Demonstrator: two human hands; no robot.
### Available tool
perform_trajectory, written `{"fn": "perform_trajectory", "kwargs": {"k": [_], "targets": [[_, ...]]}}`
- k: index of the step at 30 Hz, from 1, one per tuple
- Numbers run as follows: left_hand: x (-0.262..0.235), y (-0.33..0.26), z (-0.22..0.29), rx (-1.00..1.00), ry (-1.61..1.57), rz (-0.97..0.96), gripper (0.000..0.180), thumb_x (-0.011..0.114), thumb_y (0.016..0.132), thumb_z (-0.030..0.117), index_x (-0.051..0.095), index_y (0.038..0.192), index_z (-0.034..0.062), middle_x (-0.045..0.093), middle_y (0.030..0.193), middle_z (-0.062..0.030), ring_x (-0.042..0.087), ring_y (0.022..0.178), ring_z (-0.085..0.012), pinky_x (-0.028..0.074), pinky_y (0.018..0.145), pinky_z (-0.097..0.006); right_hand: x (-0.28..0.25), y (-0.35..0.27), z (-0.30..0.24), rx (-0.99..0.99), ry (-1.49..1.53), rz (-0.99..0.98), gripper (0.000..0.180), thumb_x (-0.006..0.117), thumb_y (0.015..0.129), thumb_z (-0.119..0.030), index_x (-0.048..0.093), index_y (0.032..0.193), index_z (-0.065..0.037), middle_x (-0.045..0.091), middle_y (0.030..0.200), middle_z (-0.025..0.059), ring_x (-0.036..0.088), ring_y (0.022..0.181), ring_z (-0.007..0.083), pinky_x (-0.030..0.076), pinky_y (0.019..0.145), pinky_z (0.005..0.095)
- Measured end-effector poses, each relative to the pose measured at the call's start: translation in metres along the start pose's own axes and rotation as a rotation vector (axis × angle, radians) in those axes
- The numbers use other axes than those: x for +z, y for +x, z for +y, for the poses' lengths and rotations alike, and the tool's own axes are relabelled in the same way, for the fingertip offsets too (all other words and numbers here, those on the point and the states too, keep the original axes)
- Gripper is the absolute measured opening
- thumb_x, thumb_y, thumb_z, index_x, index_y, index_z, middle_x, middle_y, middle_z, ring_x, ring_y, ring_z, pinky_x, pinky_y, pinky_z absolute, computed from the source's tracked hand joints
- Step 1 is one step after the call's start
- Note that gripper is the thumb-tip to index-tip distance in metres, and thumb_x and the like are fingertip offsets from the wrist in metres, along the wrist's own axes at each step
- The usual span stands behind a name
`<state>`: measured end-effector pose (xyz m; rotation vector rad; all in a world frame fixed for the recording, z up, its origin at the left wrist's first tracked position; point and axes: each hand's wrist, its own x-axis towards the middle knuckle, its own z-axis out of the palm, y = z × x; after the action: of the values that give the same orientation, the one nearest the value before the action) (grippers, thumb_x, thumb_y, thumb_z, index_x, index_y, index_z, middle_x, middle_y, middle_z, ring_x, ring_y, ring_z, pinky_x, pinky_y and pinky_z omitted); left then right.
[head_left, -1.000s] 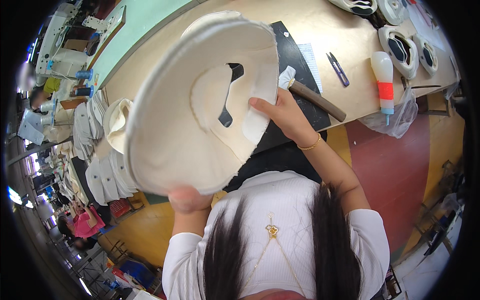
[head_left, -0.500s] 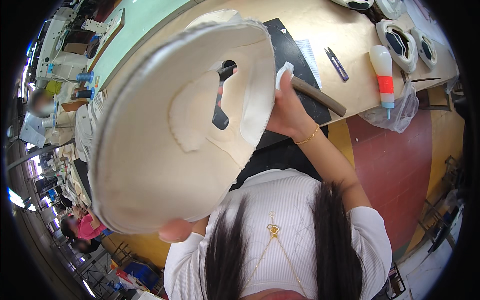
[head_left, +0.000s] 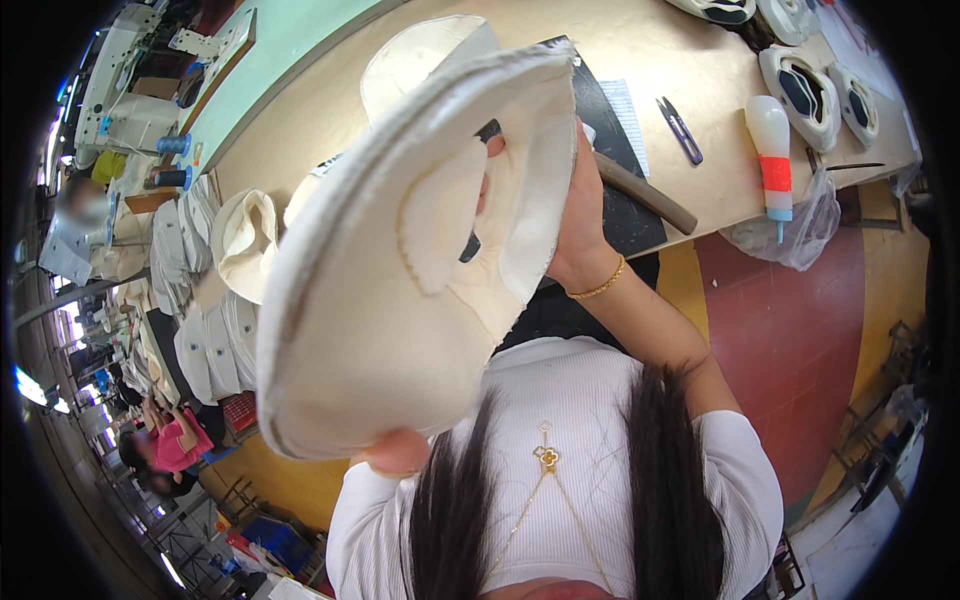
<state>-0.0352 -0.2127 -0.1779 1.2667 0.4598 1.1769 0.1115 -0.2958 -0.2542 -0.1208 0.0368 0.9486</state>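
A large cream, oval fabric piece [head_left: 380,290] with a raised stitched rim and a narrow slot near its middle is lifted close to the camera and tilted on edge. My left hand [head_left: 398,452] grips its near lower rim; only the fingertips show under it. My right hand [head_left: 572,215] holds its far right edge, a gold bracelet on the wrist. Behind the piece lies a black mat [head_left: 620,215] on the tan worktable [head_left: 660,60].
A wooden-handled tool [head_left: 645,195], blue snips [head_left: 680,130] and a white squeeze bottle with a red band [head_left: 772,160] lie on the table. Oval rimmed pieces [head_left: 805,90] sit at the far right. Stacks of cream parts [head_left: 215,300] stand left. Other people work farther left.
The cream piece has been raised and turned more on edge toward the camera. My right hand slid up along its right edge, and my left hand came lower under the rim.
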Motion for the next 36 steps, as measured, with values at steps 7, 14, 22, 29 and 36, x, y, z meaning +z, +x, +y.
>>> {"fn": "perform_trajectory", "kwargs": {"k": [7,14,22,29,36], "targets": [[0.0,0.002,-0.003,-0.01,-0.018,-0.01,0.066,0.039,0.089,0.054,0.035,0.135,0.0069,0.045,0.129,-0.0118,0.048,0.117,-0.0257,0.038,0.1,-0.04,-0.002,-0.006,-0.003,-0.003,-0.201,0.001,0.08,0.022,0.088,-0.071,0.047,0.123,-0.003,0.057,0.114,0.025,0.058,0.107,0.0338,0.049,0.09,0.0428],[0.002,0.006,-0.004,-0.025,-0.055,0.025,0.067,0.039,0.089,0.054,0.035,0.136,0.0067,0.045,0.129,-0.0121,0.048,0.117,-0.026,0.039,0.099,-0.041,-0.014,-0.018,-0.012,0.057,-0.391,0.023,0.08,0.036,0.086,-0.068,0.035,0.137,-0.006,0.048,0.13,0.0215,0.05,0.118,0.0333,0.043,0.097,0.0444],[0.005,0.057,-0.004,-0.252,-0.25,0.092,0.068,0.039,0.089,0.054,0.034,0.137,0.0064,0.045,0.129,-0.0124,0.048,0.116,-0.0265,0.04,0.098,-0.041,-0.03,-0.029,-0.022,0.254,-0.411,-0.269,0.1,0.048,0.068,-0.082,0.043,0.131,-0.004,0.056,0.11,0.0154,0.053,0.112,0.0293,0.043,0.096,0.042],[-0.032,0.062,-0.087,-0.783,-0.645,-0.199,0.097,0.035,0.079,0.078,0.023,0.144,0.0069,0.03,0.147,-0.0123,0.031,0.133,-0.0296,0.028,0.108,-0.045,-0.003,-0.045,-0.064,0.143,-0.659,-0.249,0.065,0.061,0.082,-0.054,0.044,0.119,-0.003,0.054,0.096,0.0057,0.054,0.091,0.0166,0.044,0.086,0.0341],[-0.064,0.051,-0.112,-0.357,-0.309,-0.443,0.112,0.044,0.069,0.083,0.018,0.145,0.0046,0.029,0.146,-0.0156,0.032,0.132,-0.0324,0.026,0.11,-0.046,0.005,-0.033,-0.07,0.06,-0.566,-0.339,0.06,0.047,0.089,-0.056,0.045,0.116,-0.003,0.053,0.083,0.0057,0.049,0.074,0.0156,0.043,0.071,0.0315]]}}
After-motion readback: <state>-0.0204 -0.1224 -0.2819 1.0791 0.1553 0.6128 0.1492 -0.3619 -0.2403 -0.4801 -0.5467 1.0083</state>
